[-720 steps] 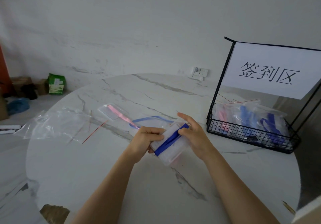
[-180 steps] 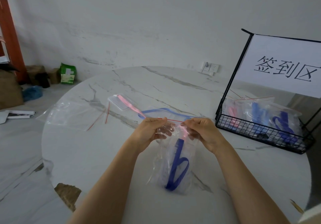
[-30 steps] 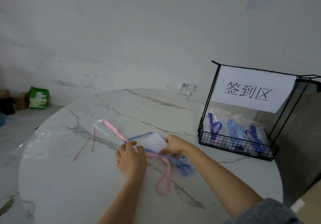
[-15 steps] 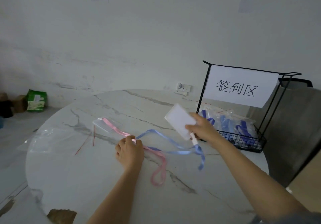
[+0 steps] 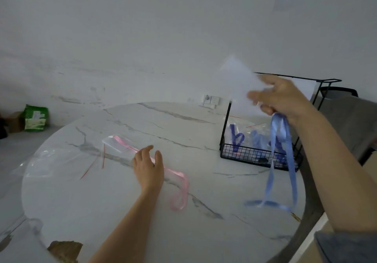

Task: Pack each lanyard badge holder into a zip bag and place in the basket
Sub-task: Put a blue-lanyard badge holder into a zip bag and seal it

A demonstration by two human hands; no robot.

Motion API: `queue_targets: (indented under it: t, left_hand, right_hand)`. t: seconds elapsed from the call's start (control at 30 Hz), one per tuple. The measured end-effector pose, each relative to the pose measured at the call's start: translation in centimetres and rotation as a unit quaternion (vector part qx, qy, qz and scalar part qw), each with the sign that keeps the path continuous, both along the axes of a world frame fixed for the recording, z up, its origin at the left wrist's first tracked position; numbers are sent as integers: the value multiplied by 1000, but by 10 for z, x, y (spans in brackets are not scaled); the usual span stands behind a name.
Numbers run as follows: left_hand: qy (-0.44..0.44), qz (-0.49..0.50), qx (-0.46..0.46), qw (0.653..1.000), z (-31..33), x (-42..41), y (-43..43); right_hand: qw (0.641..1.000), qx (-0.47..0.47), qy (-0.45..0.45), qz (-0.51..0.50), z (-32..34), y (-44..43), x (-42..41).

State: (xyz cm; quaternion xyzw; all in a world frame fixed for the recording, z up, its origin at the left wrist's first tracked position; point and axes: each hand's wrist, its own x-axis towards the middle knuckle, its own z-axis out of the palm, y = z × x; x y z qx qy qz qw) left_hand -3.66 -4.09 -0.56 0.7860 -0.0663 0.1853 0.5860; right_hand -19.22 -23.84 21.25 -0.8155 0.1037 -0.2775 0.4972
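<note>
Badge holder point(image 5: 236, 83) lifted higher, gripped by right hand point(image 5: 279, 99); blue lanyard point(image 5: 279, 140) hung vertically before basket point(image 5: 255, 156). Pink lanyard point(image 5: 179, 191) on bench point(image 5: 102, 211) under loose-fingered left hand point(image 5: 149, 164). Empty zip bags point(image 5: 47, 160) laid further left, nearer left hand.

Basket point(image 5: 255, 156) at right rear of table point(image 5: 102, 201); packed bags point(image 5: 236, 138) in it. Loose zip bags point(image 5: 51, 160) lie left. Flat badge holder point(image 5: 114, 144) centre-left, its lanyard point(image 5: 181, 191) passing beneath left hand point(image 5: 150, 167). Right hand point(image 5: 283, 97) holds raised badge holder point(image 5: 236, 83) before basket.

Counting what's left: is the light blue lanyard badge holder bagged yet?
Not bagged: the right hand holds the light blue lanyard badge holder bare, its ribbon dangling loose.
</note>
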Motion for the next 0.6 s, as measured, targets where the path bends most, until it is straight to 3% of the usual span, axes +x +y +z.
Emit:
queue_targets:
  t: [0.07, 0.13, 0.2, 0.27, 0.33, 0.5, 0.6]
  left_hand:
    - [-99, -46, -7, 994, 5, -7, -1]
    - [-198, -72, 11, 977, 9, -13, -4]
    - [-252, -115, 44, 960, 10, -17, -7]
    - [-195, -212, 54, 956, 15, -23, -8]
    - [-52, -303, 16, 952, 21, -31, -12]
    - [108, -298, -36, 948, 24, -19, -6]
    - [177, -324, -147, 918, 22, -4, 5]
  right_hand:
    - [973, -153, 156, 74, -12, 10, 8]
    - [917, -277, 252, 139, -31, 25, 24]
    - [890, -300, 290, 186, -53, 38, 40]
    - [907, -229, 273, 224, -70, 46, 55]
    - [930, -168, 238, 226, -80, 49, 67]
    - [939, -61, 241, 239, -84, 28, 80]
    - [978, 84, 146, 126, -80, -10, 85]
